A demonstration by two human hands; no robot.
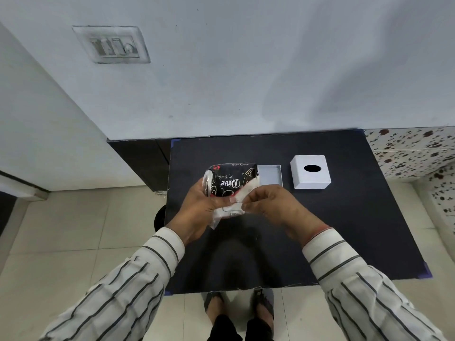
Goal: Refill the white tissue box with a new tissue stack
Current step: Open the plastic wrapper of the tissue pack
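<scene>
A black plastic-wrapped tissue pack [230,183] with white lettering is held above the black table [344,230]. My left hand [202,207] grips the pack's left side. My right hand [268,203] pinches the pack's near edge, where the wrapper looks white and clear. Behind the pack lies the shallow white box base [270,174], open side up and partly hidden by the pack. The white tissue box cover [310,171] with an oval slot on top stands to its right, apart from both hands.
The table stands against a white wall [246,82]. A dark cabinet [142,163] is at its left. Tiled floor [73,242] surrounds it, and my feet in sandals [238,308] are at the near edge. A switch plate [110,44] is on the wall.
</scene>
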